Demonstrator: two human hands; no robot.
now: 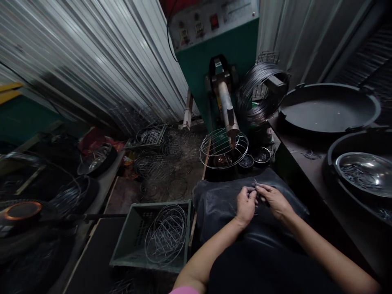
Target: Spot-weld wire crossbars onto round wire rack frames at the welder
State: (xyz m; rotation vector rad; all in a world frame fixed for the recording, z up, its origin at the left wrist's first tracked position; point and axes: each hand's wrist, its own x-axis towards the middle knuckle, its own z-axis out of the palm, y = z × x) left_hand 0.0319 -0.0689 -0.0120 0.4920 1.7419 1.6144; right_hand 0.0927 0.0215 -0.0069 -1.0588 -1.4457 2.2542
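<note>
Over the dark apron-like sheet [220, 200] on my lap, my two hands are close together. My right hand [275, 201] pinches a small thin piece of wire [255, 182] that sticks up between the fingertips. The fingers of my left hand [246, 206] are pressed together just beside it; what they hold is too small to make out. Ahead of the hands, a round wire rack [209, 163] hangs around the rod-shaped arm [226, 104] of a green machine [192, 69]. Two small bowls of metal pieces [246, 161] stand behind my hands.
A green crate [122, 249] with wire racks [165, 237] stands at left. A coil of wire [260, 87] hangs beside the machine. On the right bench are a wide black pan [330, 108] and a steel bowl [379, 171] with small metal pieces. More wire racks [153, 163] lie on the floor.
</note>
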